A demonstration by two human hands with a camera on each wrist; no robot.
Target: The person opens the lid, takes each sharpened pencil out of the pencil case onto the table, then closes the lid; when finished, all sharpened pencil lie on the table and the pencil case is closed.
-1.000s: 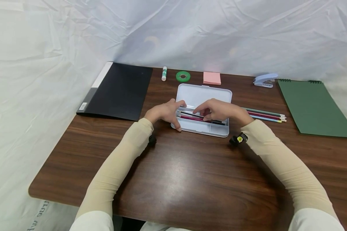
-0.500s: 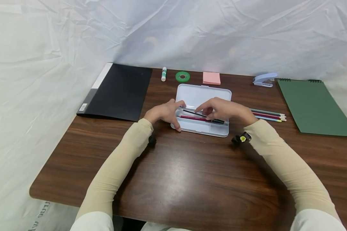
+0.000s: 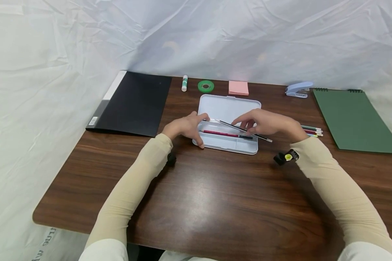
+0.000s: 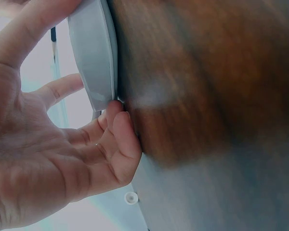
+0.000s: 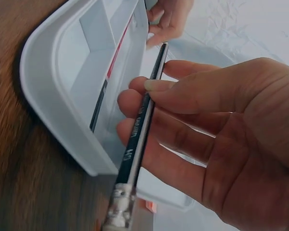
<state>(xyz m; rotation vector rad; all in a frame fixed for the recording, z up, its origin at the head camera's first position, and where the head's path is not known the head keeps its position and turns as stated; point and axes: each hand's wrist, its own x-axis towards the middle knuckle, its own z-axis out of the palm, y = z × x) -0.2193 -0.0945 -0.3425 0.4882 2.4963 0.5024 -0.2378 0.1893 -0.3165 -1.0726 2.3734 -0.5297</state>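
An open white pencil case point(image 3: 227, 105) lies on the table, its lid tipped back. My left hand point(image 3: 186, 127) holds the case's left end, thumb at the front corner; in the left wrist view, fingertips press the outer wall point(image 4: 94, 53). My right hand point(image 3: 262, 121) pinches a black pencil point(image 5: 135, 144) with silver stripes between thumb and fingers. That pencil slants over the case, its eraser end sticking out past the right wall. Below it, a dark red pencil point(image 3: 219, 134) with a black end lies in the long compartment.
Several pencils point(image 3: 313, 131) lie right of the case, partly behind my right wrist. A glue stick point(image 3: 184, 83), green tape roll point(image 3: 205, 86), pink sticky notes point(image 3: 238, 88) and stapler point(image 3: 298, 89) line the back. A black folder point(image 3: 134, 103) is left, a green spiral pad point(image 3: 356, 119) right.
My right hand has moved right and raised the black pencil out of the compartment, so its eraser end now passes over the case's right wall. My left hand has stayed put.
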